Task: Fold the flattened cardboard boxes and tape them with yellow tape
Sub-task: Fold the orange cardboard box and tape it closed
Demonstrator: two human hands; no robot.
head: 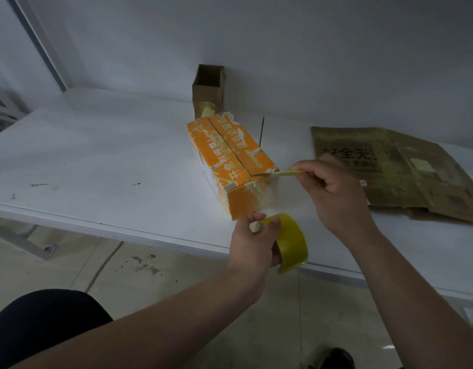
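An orange printed cardboard box (230, 153) lies folded on the white table (97, 166), its flaps closed along a middle seam. My left hand (252, 241) grips the yellow tape roll (290, 243) just off the table's front edge. A strip of tape (264, 198) runs from the roll up over the box's near end. My right hand (334, 193) holds a thin yellow-handled blade (280, 173) whose tip meets the tape at the box's near top edge.
A small open brown box (209, 89) with a yellow tape patch stands upright behind the orange box, against the wall. Flattened brown cardboard boxes (395, 171) lie at the right. A thin dark rod (261, 130) sticks up beside the orange box. Floor shows below the table edge.
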